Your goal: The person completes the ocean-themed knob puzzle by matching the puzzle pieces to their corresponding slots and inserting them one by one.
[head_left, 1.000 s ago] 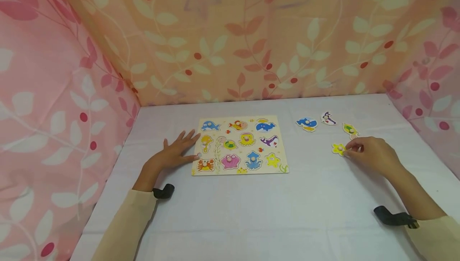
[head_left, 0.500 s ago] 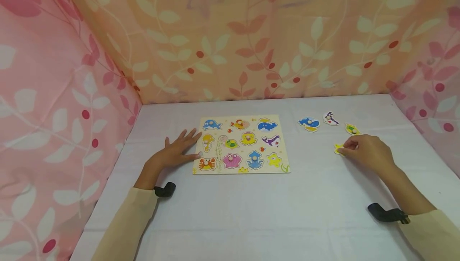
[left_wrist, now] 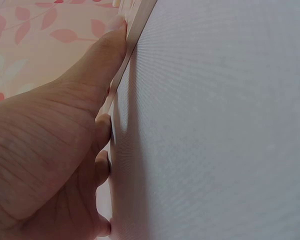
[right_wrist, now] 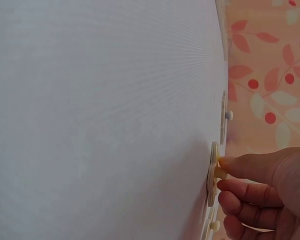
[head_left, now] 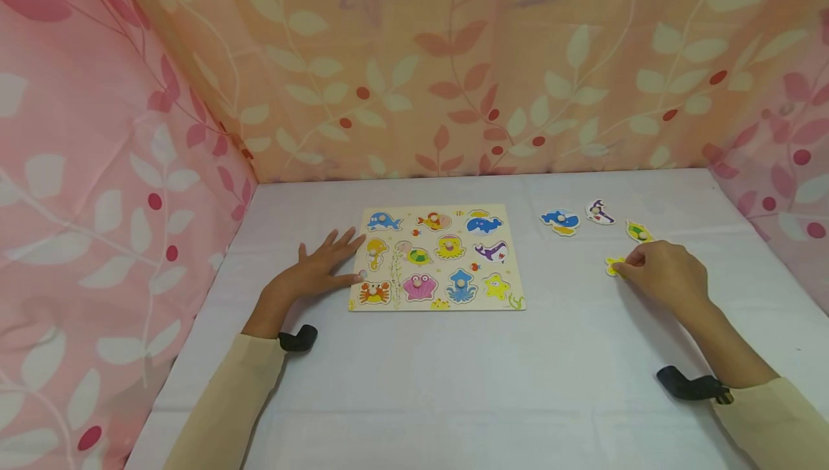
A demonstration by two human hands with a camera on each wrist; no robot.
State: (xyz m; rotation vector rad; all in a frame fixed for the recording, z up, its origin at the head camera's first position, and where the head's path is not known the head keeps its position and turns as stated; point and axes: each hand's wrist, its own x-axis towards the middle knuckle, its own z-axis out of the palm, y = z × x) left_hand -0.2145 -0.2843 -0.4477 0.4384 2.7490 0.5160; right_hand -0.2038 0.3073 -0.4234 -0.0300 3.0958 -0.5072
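Note:
My left hand [head_left: 315,268] lies with spread fingers along the left edge of a wooden knob puzzle board [head_left: 466,307] with sea-animal pictures. In the left wrist view its thumb [left_wrist: 102,57] presses against the board's edge [left_wrist: 140,25]. My right hand [head_left: 673,276] pinches the knob of a yellow starfish puzzle piece [head_left: 612,266], partly hidden under the fingers. The right wrist view has that starfish piece [right_wrist: 212,175] upright to the camera, thumb and forefinger at its knob. A green turtle piece [head_left: 638,230] lies just behind this hand.
A blue whale piece [head_left: 560,221] and a purple-and-white whale piece [head_left: 599,212] lie farther back on the white tablecloth [head_left: 453,383]. Several pieces with knobs sit in the board, among them a crab [head_left: 382,296]. A flowered curtain [head_left: 414,96] hangs behind the table.
My right hand has shifted over the starfish piece, from its right side to its knob, covering more of it. The left hand stays at the board; the whole view has shifted slightly.

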